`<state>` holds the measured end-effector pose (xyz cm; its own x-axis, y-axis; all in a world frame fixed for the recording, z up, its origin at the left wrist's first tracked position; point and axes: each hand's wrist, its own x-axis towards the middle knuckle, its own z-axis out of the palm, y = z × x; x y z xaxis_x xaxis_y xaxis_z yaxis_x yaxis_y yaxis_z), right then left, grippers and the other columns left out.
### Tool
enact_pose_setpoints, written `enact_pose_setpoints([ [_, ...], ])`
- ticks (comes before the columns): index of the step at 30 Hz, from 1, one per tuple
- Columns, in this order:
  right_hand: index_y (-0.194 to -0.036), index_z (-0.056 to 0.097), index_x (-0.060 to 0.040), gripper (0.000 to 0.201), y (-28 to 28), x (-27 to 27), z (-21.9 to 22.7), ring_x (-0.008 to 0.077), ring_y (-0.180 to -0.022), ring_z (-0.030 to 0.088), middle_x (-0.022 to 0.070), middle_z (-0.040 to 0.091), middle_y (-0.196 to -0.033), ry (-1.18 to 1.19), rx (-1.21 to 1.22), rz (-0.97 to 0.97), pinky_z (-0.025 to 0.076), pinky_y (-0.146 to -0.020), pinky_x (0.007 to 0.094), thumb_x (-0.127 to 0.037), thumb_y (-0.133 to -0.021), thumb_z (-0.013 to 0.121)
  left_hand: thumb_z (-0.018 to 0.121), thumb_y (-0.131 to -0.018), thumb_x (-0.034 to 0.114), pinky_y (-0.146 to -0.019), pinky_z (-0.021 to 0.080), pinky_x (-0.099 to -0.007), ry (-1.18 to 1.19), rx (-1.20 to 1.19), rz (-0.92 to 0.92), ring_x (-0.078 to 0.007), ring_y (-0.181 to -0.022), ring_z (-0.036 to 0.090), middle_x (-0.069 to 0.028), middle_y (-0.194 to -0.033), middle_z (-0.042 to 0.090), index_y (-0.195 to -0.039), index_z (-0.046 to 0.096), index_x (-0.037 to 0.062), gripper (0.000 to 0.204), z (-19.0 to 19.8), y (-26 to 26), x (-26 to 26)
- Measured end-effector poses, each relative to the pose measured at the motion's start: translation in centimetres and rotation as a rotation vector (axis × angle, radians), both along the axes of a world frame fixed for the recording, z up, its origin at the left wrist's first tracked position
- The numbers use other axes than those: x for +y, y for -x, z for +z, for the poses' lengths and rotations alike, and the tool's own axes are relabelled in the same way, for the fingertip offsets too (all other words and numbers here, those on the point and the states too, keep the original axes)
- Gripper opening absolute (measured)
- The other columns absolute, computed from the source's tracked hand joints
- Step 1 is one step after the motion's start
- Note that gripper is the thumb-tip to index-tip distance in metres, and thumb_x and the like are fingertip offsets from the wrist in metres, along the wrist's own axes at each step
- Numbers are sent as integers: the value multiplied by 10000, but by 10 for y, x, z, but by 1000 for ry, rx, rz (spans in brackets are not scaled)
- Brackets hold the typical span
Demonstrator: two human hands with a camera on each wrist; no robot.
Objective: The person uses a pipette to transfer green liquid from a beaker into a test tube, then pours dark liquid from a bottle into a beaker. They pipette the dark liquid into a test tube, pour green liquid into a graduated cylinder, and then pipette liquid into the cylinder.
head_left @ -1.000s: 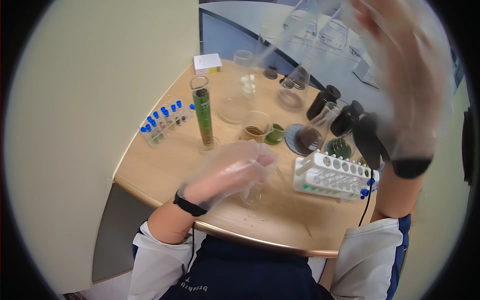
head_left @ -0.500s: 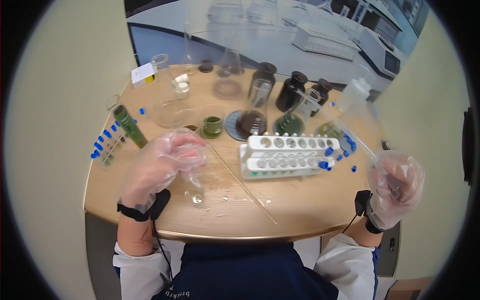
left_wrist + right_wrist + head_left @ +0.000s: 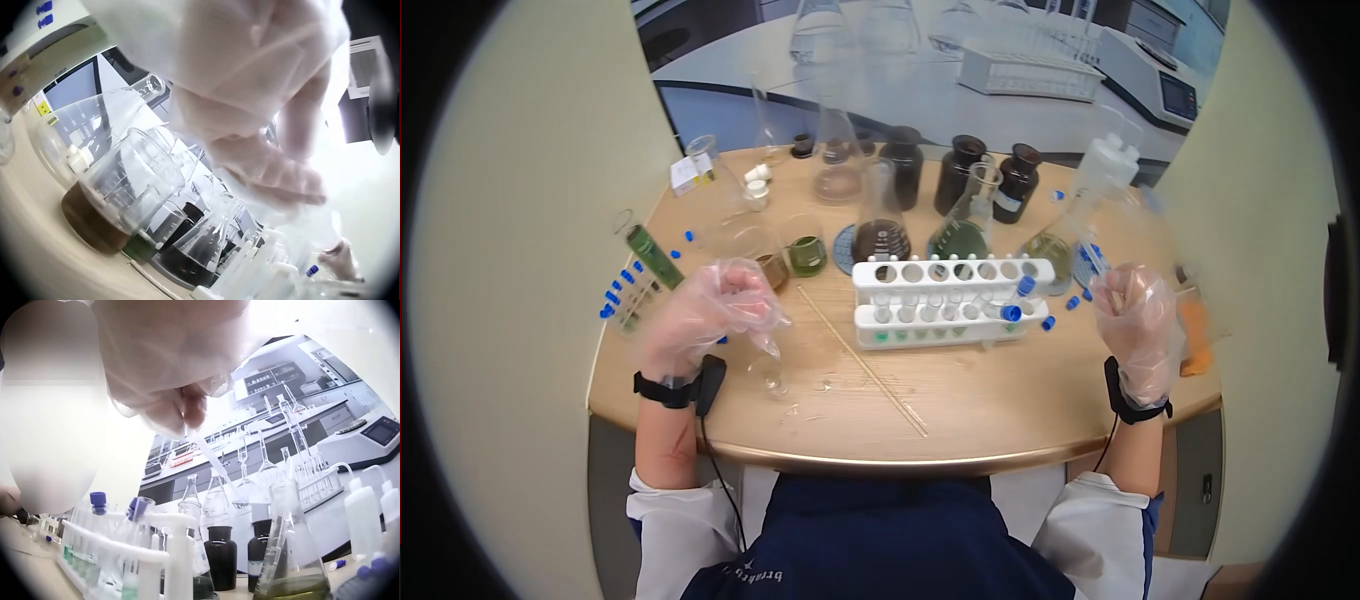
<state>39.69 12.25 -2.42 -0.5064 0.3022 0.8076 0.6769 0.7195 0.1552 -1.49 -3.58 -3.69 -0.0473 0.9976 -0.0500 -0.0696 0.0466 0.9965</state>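
Observation:
In the head view my left hand [image 3: 722, 312], in a clear plastic glove, has curled fingers over the table's left side. From beneath its fingers shows the rounded end of a small clear glass tube [image 3: 771, 378]; the grip on it is mostly hidden by the glove. On the right my gloved right hand [image 3: 1142, 325] holds a plastic dropper [image 3: 210, 454], whose pale stem slants out of the fingertips. Its tip is above the table beside a conical flask of yellow-green liquid [image 3: 294, 587]. Between the hands stands a white test tube rack [image 3: 953, 272] with several tubes, two blue-capped.
A thin rod [image 3: 862, 362] lies on the table among wet spots. Behind are a flask of dark liquid [image 3: 881, 240], a small beaker of green liquid [image 3: 807, 256], a beaker of brown liquid [image 3: 94, 219], dark bottles [image 3: 1016, 188] and a green-filled cylinder [image 3: 654, 256]. Blue caps lie right.
My right hand has come down from high in the view to the table's right side, still with the dropper. The head view has turned right; my left hand keeps its curled pose.

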Motion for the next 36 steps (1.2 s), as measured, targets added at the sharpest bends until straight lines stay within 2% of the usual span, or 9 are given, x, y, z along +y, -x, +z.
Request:
enact_pose_setpoints([
  [9,-720,517,-76,183,7,26,-22,288,-546,541,82,516,-625,143,-123,196,412,-468,366,32,-669,657,691,-750,49,-581,437,-222,98,547,318,-74,-682,558,-21,-767,611,-853,601,7,142,6,-5,-37],
  [15,-743,488,-58,151,1,22,-35,309,-604,553,105,532,-668,151,-485,-29,432,-522,388,-39,-754,637,682,-752,25,-608,451,-228,223,569,449,-67,-669,564,-7,-746,603,-816,611,6,99,13,-3,-79],
  [18,-768,534,-55,61,3,24,-41,314,-616,566,115,561,-689,241,-589,79,447,-540,386,-72,-804,580,675,-751,14,-591,441,-227,201,562,531,-73,-635,555,-7,-713,596,-795,603,11,83,-9,-1,-95],
  [24,-911,614,-56,174,-3,37,-54,322,-752,601,140,623,-876,451,-599,56,476,-627,388,-10,-746,586,647,-813,191,-598,427,-320,321,881,292,-198,-636,560,-90,-667,572,-869,611,39,167,-17,-30,-105],
  [28,-985,610,-57,259,9,11,-7,318,-711,587,154,605,-905,300,-494,141,446,-611,419,-63,-730,566,650,-824,285,-619,442,-357,449,1026,142,-280,-660,544,-140,-713,585,-966,592,44,286,-2,-44,-94],
  [30,-1009,614,-72,290,1,-4,1,316,-744,585,153,597,-939,211,-398,154,447,-644,427,-76,-722,574,661,-812,305,-622,449,-369,381,1140,194,-290,-657,549,-153,-720,574,-1008,568,23,356,-7,-49,-87],
  [32,-1022,613,-77,288,-20,-25,-3,286,-790,570,116,588,-936,202,-578,222,441,-687,406,-105,-739,570,680,-793,314,-612,447,-379,191,1347,234,-293,-658,551,-146,-727,566,-1045,554,22,405,-19,-48,-83],
  [35,-852,605,-98,148,-9,-62,-24,240,-771,542,48,579,-858,612,-807,461,410,-634,362,-162,-719,596,706,-768,301,-589,438,-392,-181,1578,220,-301,-665,544,-129,-749,563,-1070,552,37,431,-42,-43,-74],
  [36,-846,590,-89,154,3,-69,-27,235,-775,530,54,564,-854,445,-885,573,403,-640,346,-192,-732,591,706,-766,290,-588,438,-398,-219,1522,187,-313,-667,541,-140,-763,566,-1065,553,31,424,-43,-42,-70],
])
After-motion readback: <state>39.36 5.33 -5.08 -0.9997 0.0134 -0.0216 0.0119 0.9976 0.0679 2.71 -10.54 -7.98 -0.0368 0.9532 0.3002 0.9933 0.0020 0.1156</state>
